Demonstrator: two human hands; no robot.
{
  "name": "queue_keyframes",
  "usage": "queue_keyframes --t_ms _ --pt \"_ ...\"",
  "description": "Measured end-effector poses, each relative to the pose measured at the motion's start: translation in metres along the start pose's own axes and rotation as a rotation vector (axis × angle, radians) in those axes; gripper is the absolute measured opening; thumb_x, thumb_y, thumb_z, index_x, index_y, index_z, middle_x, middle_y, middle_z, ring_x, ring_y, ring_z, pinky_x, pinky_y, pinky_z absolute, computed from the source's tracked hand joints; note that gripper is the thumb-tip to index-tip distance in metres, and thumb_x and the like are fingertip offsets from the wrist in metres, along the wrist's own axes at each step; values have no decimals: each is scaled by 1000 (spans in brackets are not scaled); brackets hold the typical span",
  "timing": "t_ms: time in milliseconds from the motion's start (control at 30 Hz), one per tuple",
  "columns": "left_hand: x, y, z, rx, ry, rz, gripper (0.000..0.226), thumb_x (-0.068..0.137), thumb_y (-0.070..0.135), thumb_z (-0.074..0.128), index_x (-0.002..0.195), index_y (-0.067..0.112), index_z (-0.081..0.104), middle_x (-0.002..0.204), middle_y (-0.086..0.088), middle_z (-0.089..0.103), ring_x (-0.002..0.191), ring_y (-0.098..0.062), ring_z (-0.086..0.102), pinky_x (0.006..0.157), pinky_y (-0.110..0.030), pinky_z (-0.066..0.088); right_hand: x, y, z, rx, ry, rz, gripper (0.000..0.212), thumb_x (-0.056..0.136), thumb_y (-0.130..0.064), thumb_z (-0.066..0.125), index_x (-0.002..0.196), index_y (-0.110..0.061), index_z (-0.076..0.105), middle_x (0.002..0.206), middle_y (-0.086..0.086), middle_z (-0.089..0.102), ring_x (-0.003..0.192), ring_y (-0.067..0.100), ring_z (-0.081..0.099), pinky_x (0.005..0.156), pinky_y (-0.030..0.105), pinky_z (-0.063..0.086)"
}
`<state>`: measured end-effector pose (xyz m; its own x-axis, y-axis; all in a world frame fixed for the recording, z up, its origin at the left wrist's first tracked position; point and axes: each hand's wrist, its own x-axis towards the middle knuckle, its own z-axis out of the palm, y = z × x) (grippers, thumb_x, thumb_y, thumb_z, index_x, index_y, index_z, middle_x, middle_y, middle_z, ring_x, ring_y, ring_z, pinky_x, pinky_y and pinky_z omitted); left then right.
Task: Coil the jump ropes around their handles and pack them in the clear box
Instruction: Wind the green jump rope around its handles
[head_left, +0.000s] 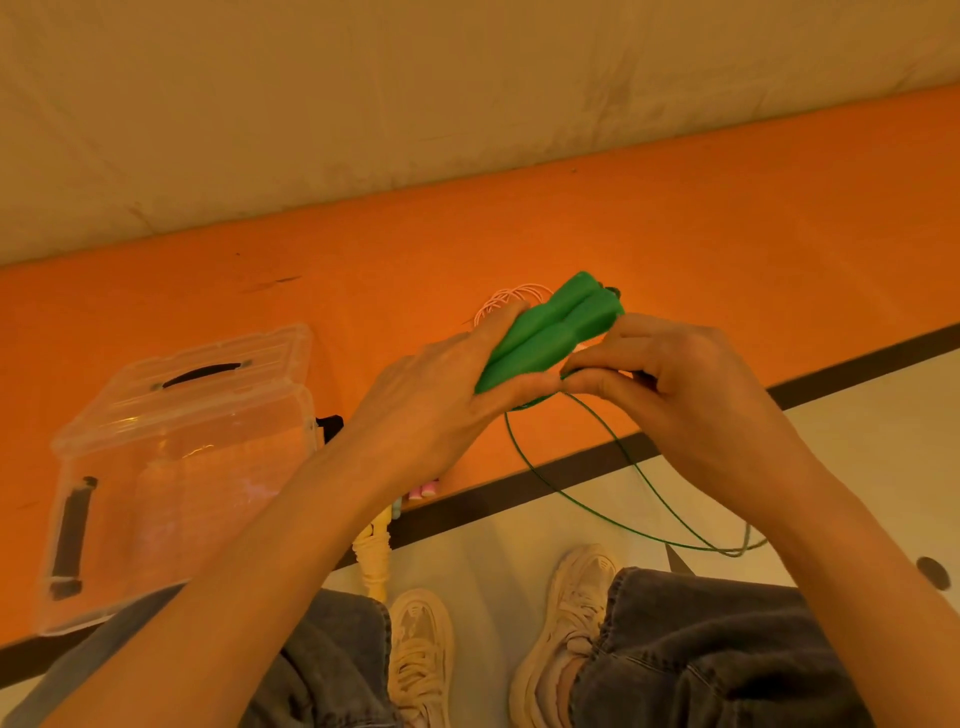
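The two green handles (545, 332) are pressed together side by side and held up over the orange desk (727, 234), tilted so the top ends point away and to the right. The left hand (447, 395) has them in a proper grip, fingers wrapped round the far side and thumb running along the near edge at the bottom. The right hand (670, 384) is right up against it, thumb and fingers pinching the thin green rope (576, 491) just under the handles. From that pinch the rope drops in a big loose loop that hangs past the front edge of the desk and down over the pale floor (519, 545), near the person's right knee.

Behind the handles there's a pink rope (511, 299) bunched in small loops on the desk, mostly hidden by the left hand. Under the left wrist a couple of pink handle ends (423, 489) poke out at the desk edge, and a yellowish rope bundle (375, 558) hangs just below that, can't tell exactly how it's tied.

The clear box (171, 483) sits at the left on the desk, well apart from the green rope, lid (228, 364) open and tipped back, black latches on the side. Looks like nothing in it, though the plastic glare makes it hard to say for sure.

Bottom of the shot: grey jeans (717, 654) and cream sneakers (566, 618) on the floor.
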<state>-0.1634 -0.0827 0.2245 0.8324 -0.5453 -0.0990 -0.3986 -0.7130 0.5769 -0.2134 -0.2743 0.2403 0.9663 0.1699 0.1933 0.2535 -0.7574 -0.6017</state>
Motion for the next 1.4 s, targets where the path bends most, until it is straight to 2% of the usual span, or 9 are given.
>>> queue_keyframes --t_ms 200,467,733,933,1033,1133,1200,1300,1400 --pt "-1 -1 4 187 -43 4 99 60 84 30 149 46 7 119 5 56 102 -17 55 81 -39 48 -1 -6 2 -12 -77 40 33 84 -49 50 94 -27 73 89 -13 65 84 8 61 69 45 50" --pt "-1 1 7 406 2 30 89 76 77 35 150 43 0 110 3 52 100 -18 55 66 -30 35 -2 -14 4 -127 -97 -28 26 86 -26 67 110 -18 71 95 2 68 82 18 63 69 43 53" --pt "-6 0 10 457 117 185 82 77 73 4 152 39 4 99 4 53 82 -17 58 57 -33 41 1 -13 -3 -8 -68 56 33 78 -47 56 92 -25 76 87 -6 69 81 13 63 70 43 52" --pt "-9 -2 12 400 80 221 79 79 72 6 151 40 8 88 5 50 71 -17 55 54 -39 46 0 -14 -8 70 -78 150 20 68 -53 61 77 -38 73 70 -10 68 66 10 60 63 37 50" --pt "-9 -5 13 436 71 230 78 78 74 4 150 44 5 88 8 46 71 -13 50 56 -38 46 -1 -11 -7 121 -120 188 6 72 -44 70 75 -40 71 67 -8 67 68 10 59 59 27 46" --pt "-10 -5 12 503 46 241 75 80 73 4 150 46 3 89 11 40 71 -10 41 56 -33 41 -2 -4 -14 29 -284 196 14 82 -32 69 95 -37 71 82 -12 68 77 6 61 67 23 48" --pt "-9 -8 10 522 25 217 72 81 73 9 149 47 3 90 10 38 74 -10 42 58 -31 38 -6 2 -27 -5 -334 220 14 83 -27 69 92 -37 65 84 -14 68 81 6 63 71 26 53" --pt "-9 -10 6 561 -36 169 68 88 70 21 149 47 0 94 9 37 77 -10 39 63 -30 38 -14 10 -50 68 -248 231 5 76 -36 71 78 -35 67 71 -11 66 64 7 60 58 26 51" --pt "-13 -4 7 594 -83 204 69 88 68 21 149 45 -1 95 9 39 76 -11 41 64 -31 44 -9 5 -54 142 -80 92 18 68 -48 63 80 -36 70 65 -7 64 55 5 53 49 14 39"
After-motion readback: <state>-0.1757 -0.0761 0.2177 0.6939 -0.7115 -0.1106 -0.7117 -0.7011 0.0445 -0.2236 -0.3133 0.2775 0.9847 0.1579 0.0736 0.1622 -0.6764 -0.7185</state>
